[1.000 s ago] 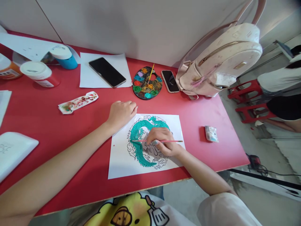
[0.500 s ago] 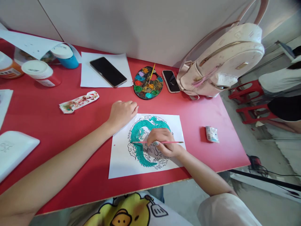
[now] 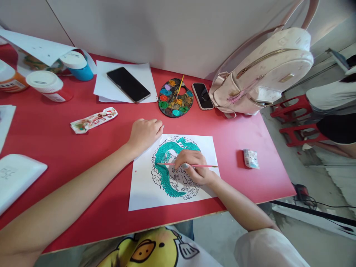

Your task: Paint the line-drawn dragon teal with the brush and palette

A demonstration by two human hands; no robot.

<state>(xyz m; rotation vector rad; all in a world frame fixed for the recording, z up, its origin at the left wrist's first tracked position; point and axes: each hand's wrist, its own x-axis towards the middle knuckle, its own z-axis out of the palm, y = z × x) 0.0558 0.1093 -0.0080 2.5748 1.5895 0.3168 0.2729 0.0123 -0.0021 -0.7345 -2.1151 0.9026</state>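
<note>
A white sheet (image 3: 144,189) with a round dragon drawing, partly painted teal, lies on the red table (image 3: 55,141). My right hand (image 3: 194,167) is closed on a thin pink paintbrush (image 3: 207,166), whose tip touches the dragon's left side. My left hand (image 3: 144,133) rests on the sheet's upper left corner with its fingers curled loosely and nothing in them. A dark paint palette (image 3: 175,98) with several colours and a yellow brush on it lies behind the sheet.
Two phones (image 3: 128,84) (image 3: 202,96) lie at the back, one on paper. A pale backpack (image 3: 264,70) stands at the right rear. Paint jars (image 3: 48,86) and a smeared strip (image 3: 93,119) are on the left. A small packet (image 3: 250,158) lies near the right edge. Another person sits beyond.
My right hand has shifted the brush tip slightly up along the dragon's left side. My left hand has stayed in place.
</note>
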